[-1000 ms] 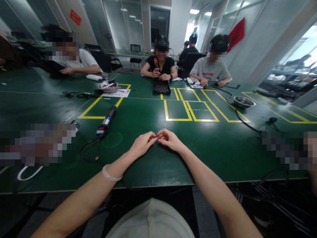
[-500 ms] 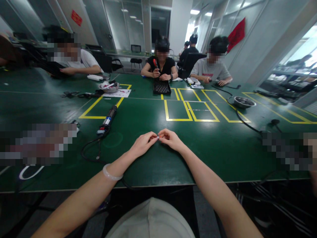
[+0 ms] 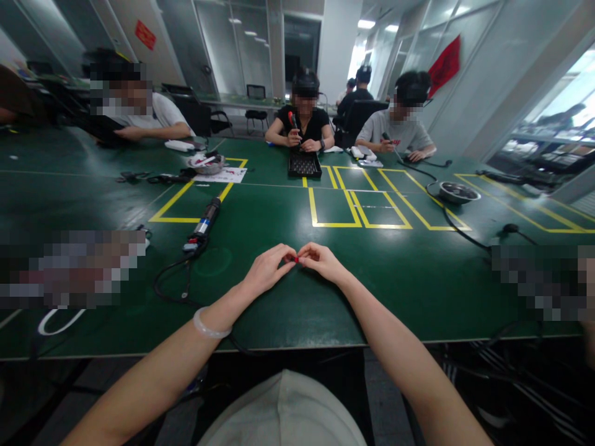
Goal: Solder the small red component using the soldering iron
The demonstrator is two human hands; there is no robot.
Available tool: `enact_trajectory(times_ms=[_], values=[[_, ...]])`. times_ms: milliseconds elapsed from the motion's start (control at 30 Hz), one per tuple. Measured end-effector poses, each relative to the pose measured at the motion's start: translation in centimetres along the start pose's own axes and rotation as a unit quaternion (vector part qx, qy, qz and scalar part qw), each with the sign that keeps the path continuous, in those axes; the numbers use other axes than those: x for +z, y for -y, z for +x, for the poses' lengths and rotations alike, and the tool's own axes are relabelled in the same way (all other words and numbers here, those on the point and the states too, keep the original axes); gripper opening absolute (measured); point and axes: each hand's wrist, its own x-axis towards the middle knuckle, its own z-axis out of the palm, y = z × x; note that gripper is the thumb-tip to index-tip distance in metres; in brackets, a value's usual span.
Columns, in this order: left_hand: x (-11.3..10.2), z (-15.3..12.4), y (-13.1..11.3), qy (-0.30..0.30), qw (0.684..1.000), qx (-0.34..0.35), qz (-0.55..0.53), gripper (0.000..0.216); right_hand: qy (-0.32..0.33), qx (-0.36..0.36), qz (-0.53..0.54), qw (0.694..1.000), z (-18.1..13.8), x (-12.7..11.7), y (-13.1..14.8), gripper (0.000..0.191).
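Observation:
Over the green tabletop [image 3: 297, 316], my left hand [image 3: 270, 267] and my right hand [image 3: 321, 259] meet at their fingertips. Pinched between them is a small red piece [image 3: 297, 259], mostly covered by the fingers and too small to make out its kind. Both thumbs and forefingers press together on it. A pale bracelet [image 3: 204, 325] circles my left wrist. To the left of my left hand lies a cylindrical black and silver tool [image 3: 202, 224] with a dark cable [image 3: 160, 288].
Yellow tape outlines [image 3: 334, 224] mark the tabletop ahead. A metal bowl [image 3: 459, 192] stands to the right, near a black cable [image 3: 449, 214]. Across the table, a person works over a black tray [image 3: 304, 166]; another bowl [image 3: 206, 163] sits at the far left on white paper [image 3: 227, 174].
My hands stay in nearly the same place. The small piece between the fingertips showed grey and orange before and shows red now. Across the table, a person has raised a dark handheld tool.

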Motion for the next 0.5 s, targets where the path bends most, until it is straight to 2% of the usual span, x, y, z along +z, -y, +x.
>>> enact_trajectory(times_ms=[233, 333, 433, 500], values=[[0.1, -0.1, -0.2, 0.015, 1.0, 0.016, 0.015, 0.018, 0.03, 0.006, 0.009, 0.999, 0.0, -0.2, -0.4, 0.026], [-0.9, 0.1, 0.1, 0.008, 0.999, 0.017, 0.049, 0.023, 0.016, 0.008, 0.007, 1.0, 0.0, -0.1, -0.1, 0.026], [-3.5, 0.0, 1.8, -0.068, 0.987, -0.028, 0.144, 0.03, 0.007, 0.004, 0.0, 1.0, 0.0, -0.1, 0.0, 0.025], [-5.9, -0.6, 4.0, -0.136, 0.96, -0.098, 0.224, 0.036, 0.003, 0.004, -0.001, 1.0, 0.1, -0.1, 0.0, 0.025]])
